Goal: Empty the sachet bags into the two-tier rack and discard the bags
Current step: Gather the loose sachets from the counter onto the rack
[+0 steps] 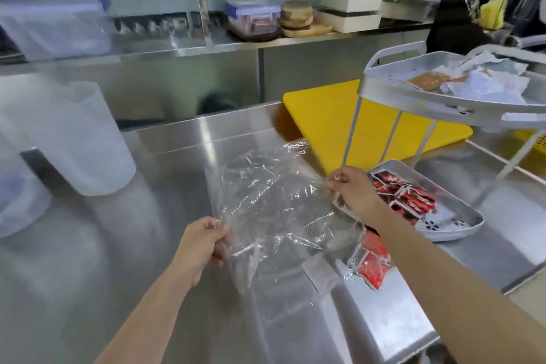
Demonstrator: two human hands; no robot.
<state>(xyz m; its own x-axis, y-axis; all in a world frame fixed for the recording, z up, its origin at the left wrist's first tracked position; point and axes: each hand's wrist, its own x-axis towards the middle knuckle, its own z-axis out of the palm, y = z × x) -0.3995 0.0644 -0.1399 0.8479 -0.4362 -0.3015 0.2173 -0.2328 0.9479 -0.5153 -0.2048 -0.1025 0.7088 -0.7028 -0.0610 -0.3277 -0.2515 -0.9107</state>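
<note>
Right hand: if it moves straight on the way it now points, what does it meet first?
Probably the yellow cutting board. The right hand, pinching the clear plastic bag, points up and left, away from the rack. Depth is unclear.

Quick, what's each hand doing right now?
Left hand: closed, pinching the clear plastic bag.
Right hand: closed, pinching the same bag's far edge.
</note>
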